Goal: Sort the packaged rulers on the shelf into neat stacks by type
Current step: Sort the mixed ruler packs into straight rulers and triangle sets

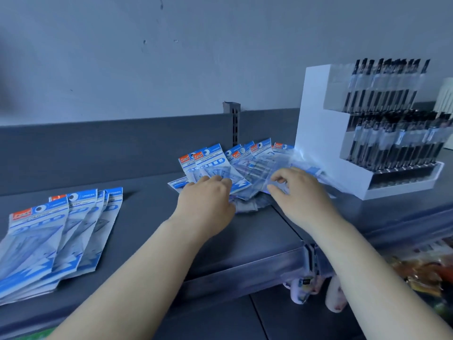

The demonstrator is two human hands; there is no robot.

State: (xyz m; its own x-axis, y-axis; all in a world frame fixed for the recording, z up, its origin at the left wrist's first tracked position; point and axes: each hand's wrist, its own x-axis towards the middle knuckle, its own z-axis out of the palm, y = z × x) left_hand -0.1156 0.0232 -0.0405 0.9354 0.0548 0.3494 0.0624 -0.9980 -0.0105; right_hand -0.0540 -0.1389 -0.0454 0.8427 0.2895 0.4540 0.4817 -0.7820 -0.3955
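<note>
A loose fan of blue-and-white geometric ruler packs [247,163] lies on the dark grey shelf [257,231], leaning toward the back panel. My left hand [208,200] rests palm-down on the fan's left side, fingers on the front packs. My right hand [296,190] touches the fan's right side, thumb and fingers pinching the edge of a clear pack. A second, overlapping row of the same packs [54,236] lies flat at the shelf's left end, away from both hands.
A white tiered display of black pens [382,128] stands at the right, close to the fan. A slotted upright [234,119] rises behind. Below the shelf edge hang small items [306,283], and colourful packets [426,273] lie lower right.
</note>
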